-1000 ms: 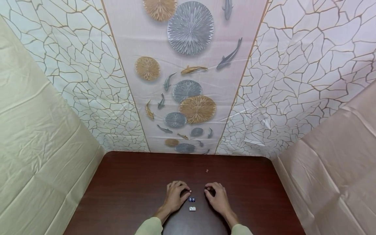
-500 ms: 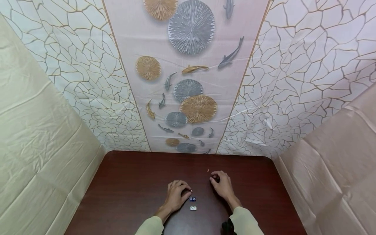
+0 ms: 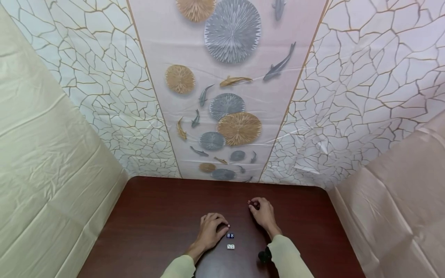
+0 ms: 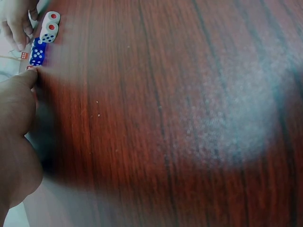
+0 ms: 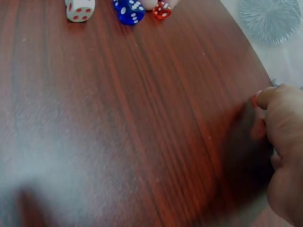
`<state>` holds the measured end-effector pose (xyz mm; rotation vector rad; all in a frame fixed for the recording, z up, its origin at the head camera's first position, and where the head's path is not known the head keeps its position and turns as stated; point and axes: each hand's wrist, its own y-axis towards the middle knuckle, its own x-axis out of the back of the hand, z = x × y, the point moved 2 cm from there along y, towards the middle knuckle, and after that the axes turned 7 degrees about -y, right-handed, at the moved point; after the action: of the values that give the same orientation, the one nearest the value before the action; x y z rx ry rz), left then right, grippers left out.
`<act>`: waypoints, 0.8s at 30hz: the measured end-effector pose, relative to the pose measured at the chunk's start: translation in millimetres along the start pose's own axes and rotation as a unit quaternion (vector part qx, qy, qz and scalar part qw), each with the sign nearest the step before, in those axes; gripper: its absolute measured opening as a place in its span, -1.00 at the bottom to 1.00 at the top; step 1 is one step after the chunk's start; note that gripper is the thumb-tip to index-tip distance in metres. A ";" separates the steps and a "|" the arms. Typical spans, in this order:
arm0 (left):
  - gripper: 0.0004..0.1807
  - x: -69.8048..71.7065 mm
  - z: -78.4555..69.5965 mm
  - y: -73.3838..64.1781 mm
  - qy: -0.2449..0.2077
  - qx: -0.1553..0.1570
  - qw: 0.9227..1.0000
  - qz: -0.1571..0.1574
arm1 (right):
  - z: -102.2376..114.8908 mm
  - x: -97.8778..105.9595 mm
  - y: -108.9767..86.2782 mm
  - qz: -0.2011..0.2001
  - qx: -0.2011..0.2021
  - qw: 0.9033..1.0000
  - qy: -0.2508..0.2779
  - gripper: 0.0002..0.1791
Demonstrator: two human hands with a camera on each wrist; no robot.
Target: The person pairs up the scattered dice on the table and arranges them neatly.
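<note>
Two blue dice (image 3: 230,235) sit side by side on the dark wood table (image 3: 167,204), with a pair of white dice (image 3: 231,246) nearer the person. Just beyond the blue pair, my left hand (image 3: 210,230) holds a red die (image 5: 162,9) at its thumb and fingertips. Farther back and to the right, my right hand (image 3: 263,213) has its thumb and forefinger at another red die (image 3: 248,202). In the right wrist view the fingertips mostly hide this second die, with a bit of red (image 5: 255,100) showing.
A patterned cloth (image 3: 240,127) with fish and round motifs hangs along the table's far edge. Beige cloths (image 3: 52,162) close in both sides. By the right sleeve, a dark round object (image 3: 265,255) sits at the wrist.
My right hand has moved forward from beside the blue dice to the far red die, where its fingertips now meet it. The left hand stays at its red die; the view shifts slightly.
</note>
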<state>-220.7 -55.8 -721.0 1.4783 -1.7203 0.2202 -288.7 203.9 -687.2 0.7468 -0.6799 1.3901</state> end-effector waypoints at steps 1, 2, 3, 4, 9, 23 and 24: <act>-0.86 0.0 -0.2 0.0 -0.001 0.000 1.000 0.000 | 0.3 -0.4 1.9 -0.001 0.001 1.000 -0.004 -0.73; -0.86 0.1 -0.3 0.0 -0.001 0.000 1.000 -0.001 | 0.7 -1.1 3.7 -0.001 0.001 1.000 -0.008 -0.73; -0.86 0.2 -0.5 0.1 -0.001 0.000 1.000 -0.001 | 1.2 -1.7 5.2 -0.002 0.001 1.000 -0.011 -0.73; -0.86 0.4 -0.7 0.2 -0.002 0.001 1.000 -0.001 | 1.5 -2.4 6.7 -0.003 0.001 1.000 -0.013 -0.74; -0.86 1.6 -2.0 0.5 -0.006 0.002 1.000 0.001 | 4.1 -4.8 10.9 -0.012 -0.006 1.000 -0.019 -0.76; -0.85 1.5 -1.8 0.3 -0.010 -0.003 1.000 -0.005 | 6.0 -9.0 11.7 -0.007 -0.027 0.999 -0.025 -0.82; -0.85 0.8 -0.6 -0.1 -0.014 -0.005 1.000 -0.007 | 6.1 -9.3 11.6 -0.009 -0.027 0.999 -0.026 -0.83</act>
<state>-220.3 -56.1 -720.1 1.4933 -1.7306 0.1842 -300.8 193.7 -690.1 0.7461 -0.7479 1.3351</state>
